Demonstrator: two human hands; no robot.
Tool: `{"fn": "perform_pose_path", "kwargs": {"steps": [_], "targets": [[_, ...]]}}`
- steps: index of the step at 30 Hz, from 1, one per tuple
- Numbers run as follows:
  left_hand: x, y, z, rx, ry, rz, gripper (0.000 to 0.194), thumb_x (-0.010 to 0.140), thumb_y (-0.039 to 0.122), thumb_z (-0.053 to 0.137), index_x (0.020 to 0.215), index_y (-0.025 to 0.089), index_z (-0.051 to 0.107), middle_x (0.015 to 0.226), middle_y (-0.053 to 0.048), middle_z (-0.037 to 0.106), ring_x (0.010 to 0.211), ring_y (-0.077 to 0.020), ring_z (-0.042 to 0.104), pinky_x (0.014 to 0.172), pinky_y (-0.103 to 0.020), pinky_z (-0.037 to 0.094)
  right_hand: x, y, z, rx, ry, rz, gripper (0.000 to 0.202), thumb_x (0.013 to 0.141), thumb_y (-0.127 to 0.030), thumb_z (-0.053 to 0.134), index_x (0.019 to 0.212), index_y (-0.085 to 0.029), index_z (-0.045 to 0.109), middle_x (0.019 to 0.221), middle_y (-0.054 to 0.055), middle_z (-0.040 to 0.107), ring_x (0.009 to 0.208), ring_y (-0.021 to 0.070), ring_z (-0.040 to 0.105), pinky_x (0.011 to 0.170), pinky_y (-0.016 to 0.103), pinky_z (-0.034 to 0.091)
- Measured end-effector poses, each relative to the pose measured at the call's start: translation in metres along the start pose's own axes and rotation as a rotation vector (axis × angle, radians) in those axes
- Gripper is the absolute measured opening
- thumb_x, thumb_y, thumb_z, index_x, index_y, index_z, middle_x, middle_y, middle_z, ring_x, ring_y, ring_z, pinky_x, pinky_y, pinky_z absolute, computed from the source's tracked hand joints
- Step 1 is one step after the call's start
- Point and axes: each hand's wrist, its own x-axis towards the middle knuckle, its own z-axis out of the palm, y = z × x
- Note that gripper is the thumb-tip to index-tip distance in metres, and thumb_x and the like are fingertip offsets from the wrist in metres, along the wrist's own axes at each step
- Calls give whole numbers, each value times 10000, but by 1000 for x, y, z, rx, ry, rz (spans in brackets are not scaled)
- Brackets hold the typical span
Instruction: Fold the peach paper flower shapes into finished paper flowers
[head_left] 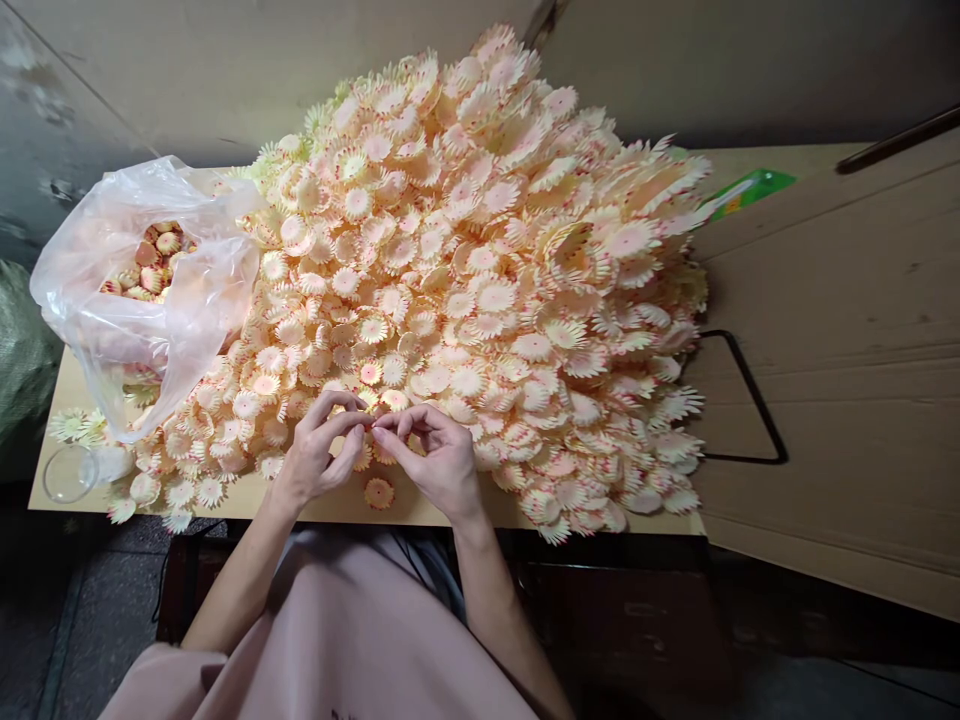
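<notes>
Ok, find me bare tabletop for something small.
Front tabletop strips: between left forearm and fringed-disc heap; and around the lone fringed disc, up to the right forearm. Crowded: the middle, under the heap; left, under the plastic bag.

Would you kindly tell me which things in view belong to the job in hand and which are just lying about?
Seemingly part of the job:
discs, heaped before the left hand and right hand
bag, with curled pieces inside

Seemingly just lying about:
green packet
sack
clear dish, use unclear

Flower heap (465,290) on the table (412,503), plastic bag (206,310) (pieces (166,243) inside) left, cardboard (847,380) right
</notes>
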Motion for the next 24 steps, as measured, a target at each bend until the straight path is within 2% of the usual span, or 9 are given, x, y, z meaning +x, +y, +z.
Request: {"fn": "perform_pose_path", "kwargs": {"steps": [8,24], "targets": [[0,1,0,14,-8,10,190,910,94,526,1004,163,675,977,-96,597,949,-181,647,820,-322,576,1,0,-1,-24,8,-5,267,797,-352,762,717,-214,548,841,60,746,776,180,696,704,300,576],[-2,-1,2,-1,-21,19,208,900,79,528,1034,164,663,1007,-101,584,973,-189,641,868,-348,568,0,2,-2,-24,13,-12,249,801,-331,759,729,-216,551,837,54,743,772,177,693,703,302,573]]}}
